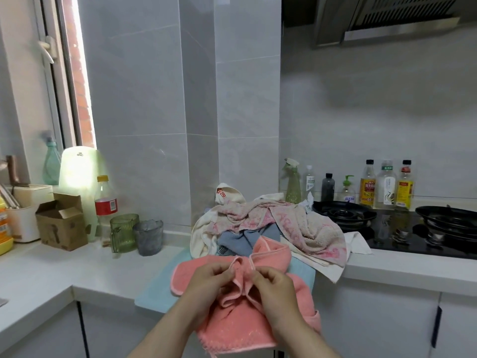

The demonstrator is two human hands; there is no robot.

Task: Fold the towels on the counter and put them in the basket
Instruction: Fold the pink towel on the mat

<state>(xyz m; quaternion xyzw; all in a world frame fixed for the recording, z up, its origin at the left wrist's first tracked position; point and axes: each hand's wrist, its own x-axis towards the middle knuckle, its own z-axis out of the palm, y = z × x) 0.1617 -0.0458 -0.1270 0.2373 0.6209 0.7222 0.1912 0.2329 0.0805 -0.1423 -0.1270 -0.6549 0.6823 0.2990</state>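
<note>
At the front edge of the bench (46,275), mid-span: pink towel (241,324) lies on a light blue cloth (154,290), lower part hanging over the edge. Both hands are on it.

Left hand (209,282): thumb and fingertips pinch a bunched fold of the hem.
Right hand (277,285): fingers curled, pinching the neighbouring fold of the same hem.

Hands sit close together over the towel's middle, with gathered fabric rising between them. Towel spreads out left, right and below the hands; one flap runs back toward the heap.

Just behind, an unfolded heap:
- terry towel (304,226), beige with pink, on top, draped right toward the hob (387,236)
- blue-grey towel (237,237) under it, touching the pink towel's far flap
- white cloth (200,236) at the heap's left side

Bottles (367,186) line the wall behind the hob. Left stretch of bench: green mug (124,232), grey tumbler (148,236) just beside it, cardboard box (62,223), red-label bottle (105,202).
</note>
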